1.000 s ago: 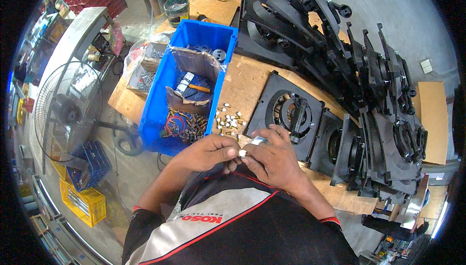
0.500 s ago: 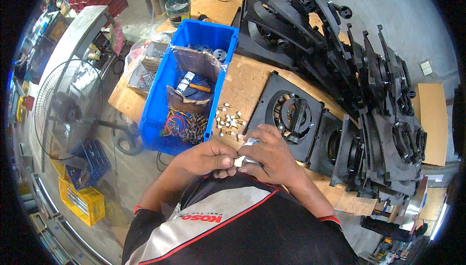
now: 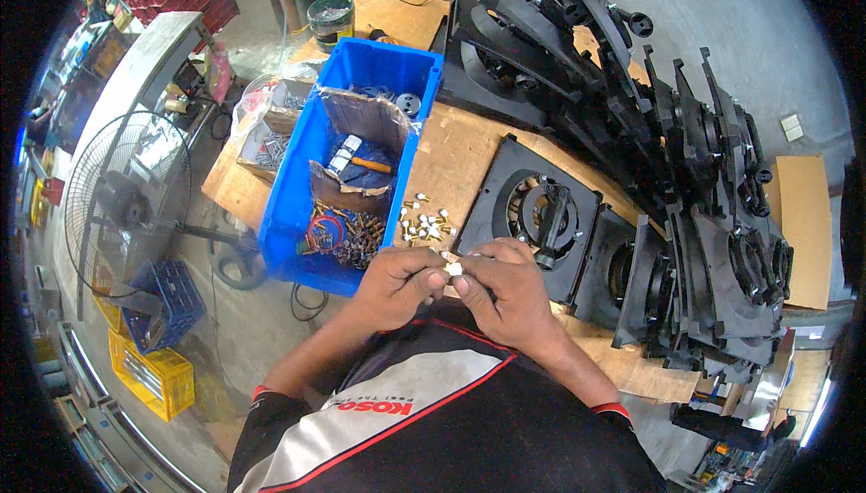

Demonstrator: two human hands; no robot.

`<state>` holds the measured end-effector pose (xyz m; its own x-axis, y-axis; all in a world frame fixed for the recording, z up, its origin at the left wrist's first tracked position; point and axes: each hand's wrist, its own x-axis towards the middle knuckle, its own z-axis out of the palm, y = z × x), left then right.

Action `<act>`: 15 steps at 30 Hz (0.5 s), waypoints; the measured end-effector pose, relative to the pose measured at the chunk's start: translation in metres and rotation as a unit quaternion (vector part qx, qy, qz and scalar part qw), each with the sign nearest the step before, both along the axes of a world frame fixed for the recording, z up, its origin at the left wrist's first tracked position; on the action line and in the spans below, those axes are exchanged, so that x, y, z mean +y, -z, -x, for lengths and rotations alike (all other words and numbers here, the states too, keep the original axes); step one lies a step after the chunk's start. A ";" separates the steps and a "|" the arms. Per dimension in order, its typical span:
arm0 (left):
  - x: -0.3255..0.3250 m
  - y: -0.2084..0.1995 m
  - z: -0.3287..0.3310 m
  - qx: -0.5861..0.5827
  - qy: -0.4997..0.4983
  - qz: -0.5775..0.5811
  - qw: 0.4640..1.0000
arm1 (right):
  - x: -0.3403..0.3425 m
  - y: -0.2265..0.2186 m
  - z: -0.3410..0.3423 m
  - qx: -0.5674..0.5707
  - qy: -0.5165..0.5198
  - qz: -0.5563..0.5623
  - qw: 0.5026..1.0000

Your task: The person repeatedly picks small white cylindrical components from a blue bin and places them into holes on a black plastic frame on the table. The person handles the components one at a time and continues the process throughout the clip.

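Observation:
My left hand and my right hand meet in front of my body, at the near edge of the wooden table. Thumbs and fingertips of both are closed on a small fitting with a white end. The fingers hide most of it. Just beyond them, several small brass fittings with white ends lie loose on the wood. To the right of these a black square panel lies flat, with a round opening and a black handle-like part across it.
A blue bin with cardboard dividers stands left of my hands, holding brass parts and a hammer. Black panels are stacked leaning along the right. A standing fan and a yellow crate are at the left.
Both hands have moved slightly away from my body and turned. The shiny whitish thing seen in my right hand before no longer shows. My fingertips now pinch the white-ended fitting.

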<state>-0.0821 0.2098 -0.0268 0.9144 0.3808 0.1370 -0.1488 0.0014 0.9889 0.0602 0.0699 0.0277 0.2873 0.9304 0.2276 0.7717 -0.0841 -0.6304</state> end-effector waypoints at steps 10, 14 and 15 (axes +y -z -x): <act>-0.004 -0.011 -0.002 0.048 -0.112 -0.313 0.942 | 0.000 0.008 -0.007 -0.001 0.003 -0.019 1.000; -0.001 -0.017 -0.006 0.061 -0.059 -0.274 0.958 | -0.004 0.012 -0.009 -0.017 -0.004 0.030 0.999; -0.002 -0.013 -0.006 0.054 -0.055 -0.288 0.955 | -0.005 0.011 -0.009 -0.032 -0.013 0.042 0.999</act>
<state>-0.0759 0.2080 -0.0134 0.8943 0.3647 0.2593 -0.0137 -0.5568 0.8305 0.0695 0.0653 0.0164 0.2495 0.9540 0.1661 0.8127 -0.1130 -0.5716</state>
